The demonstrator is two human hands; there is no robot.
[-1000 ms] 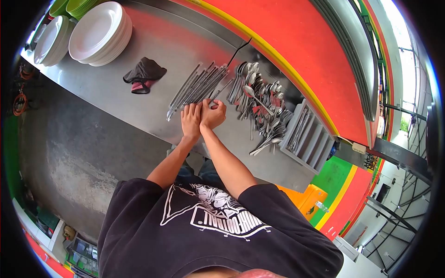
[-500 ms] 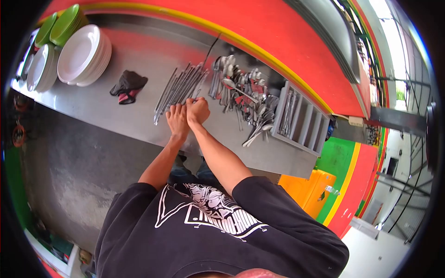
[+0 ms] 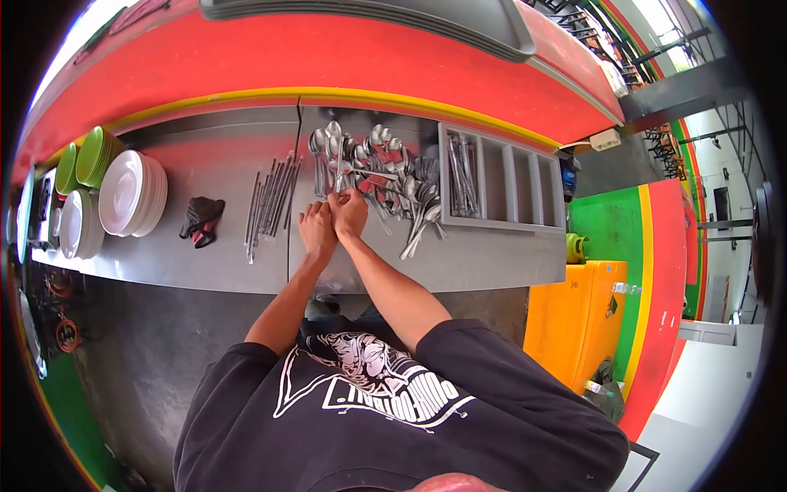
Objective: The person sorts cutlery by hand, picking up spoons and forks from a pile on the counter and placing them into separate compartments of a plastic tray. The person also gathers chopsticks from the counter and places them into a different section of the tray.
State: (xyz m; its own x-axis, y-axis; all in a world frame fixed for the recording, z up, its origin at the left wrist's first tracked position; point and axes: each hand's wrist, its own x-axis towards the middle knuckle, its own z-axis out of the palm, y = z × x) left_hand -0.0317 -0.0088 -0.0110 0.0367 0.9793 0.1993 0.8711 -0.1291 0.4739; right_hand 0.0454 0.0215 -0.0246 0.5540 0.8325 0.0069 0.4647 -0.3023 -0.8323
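Observation:
My right hand (image 3: 349, 215) is closed round the lower end of an upright piece of metal cutlery (image 3: 339, 168). Beside it, touching, my left hand (image 3: 316, 228) has its fingers curled; what they hold, if anything, is hidden. A heap of spoons and other cutlery (image 3: 410, 184) lies just beyond and to the right of my hands. Left of my hands, several thin metal utensils (image 3: 272, 201) lie roughly side by side on the steel table (image 3: 352, 275). A grey divided tray (image 3: 494, 176) stands right of the heap, with similar utensils in its left compartment.
A dark crumpled cloth (image 3: 202, 220) lies left of the thin utensils. Farther left stand stacked white plates (image 3: 131, 195) and green bowls (image 3: 100, 157). A red ledge (image 3: 328, 61) with a yellow edge runs behind the table. An orange box (image 3: 578, 316) stands beyond the table's right end.
The view has turned and shifted. My joined hands have moved right relative to the row of thin utensils, to the near left side of the spoon heap.

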